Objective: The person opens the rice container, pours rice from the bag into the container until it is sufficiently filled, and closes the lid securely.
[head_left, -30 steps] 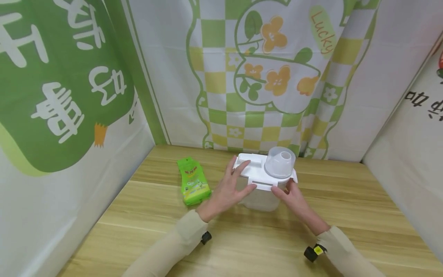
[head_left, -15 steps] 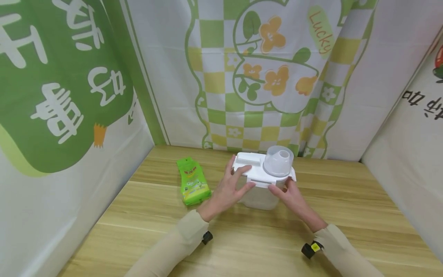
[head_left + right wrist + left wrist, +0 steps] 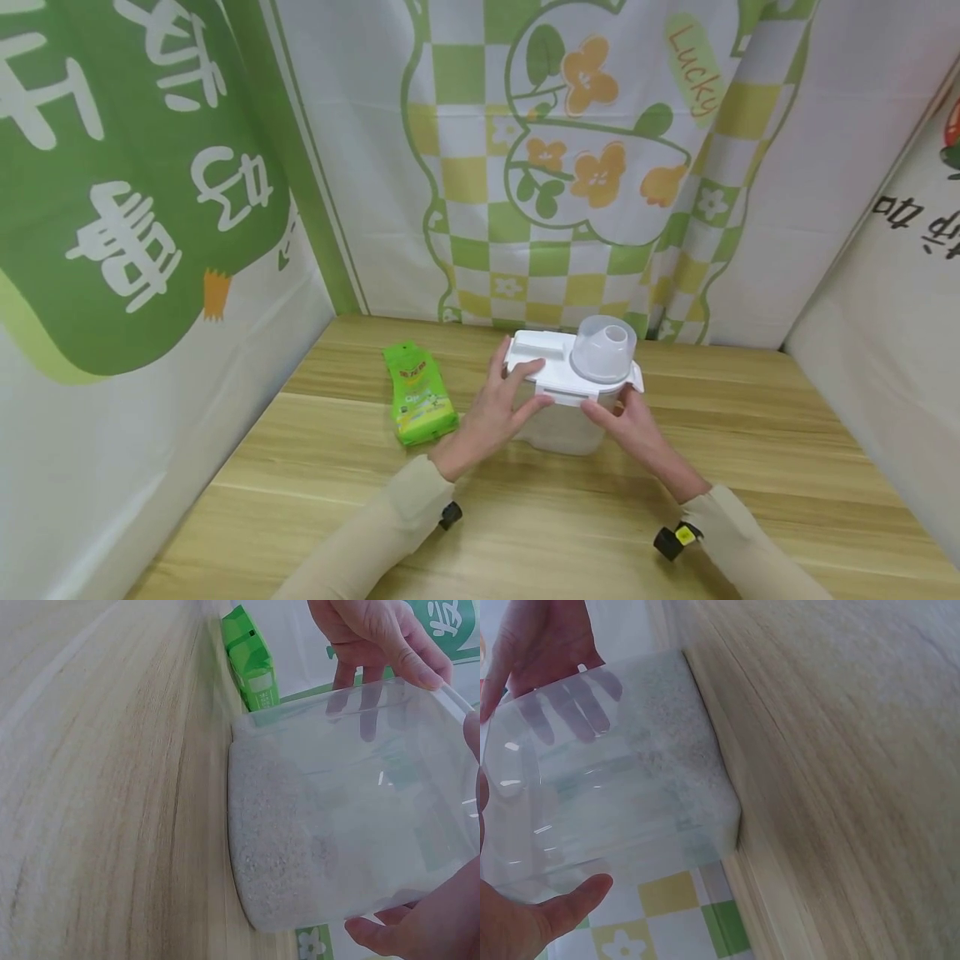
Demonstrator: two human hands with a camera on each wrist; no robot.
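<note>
A clear plastic storage container (image 3: 564, 433) with a white lid (image 3: 557, 373) stands on the wooden table. Whitish, rice-like grains (image 3: 266, 832) fill its lower part. A clear measuring cup (image 3: 604, 354) sits upside down on the lid's right side. My left hand (image 3: 489, 412) holds the lid's left end, index finger on top and thumb at the front clip (image 3: 567, 396). At the right end, my right hand (image 3: 637, 427) grips the container below the lid, thumb near the same clip. The right end clip (image 3: 636, 379) sticks outward. Some fingers behind the container are hidden in the head view.
A green packet (image 3: 422, 393) lies on the table (image 3: 525, 533) to the left of the container. Printed green-and-white cloth (image 3: 465, 208) hangs behind the table, with more cloth at both sides. Dark wrist cameras (image 3: 667, 543) sit below the sleeves.
My left index finger has come slightly forward on the lid. Container and right hand appear a little farther left than a second ago; over the last half second hardly anything differs.
</note>
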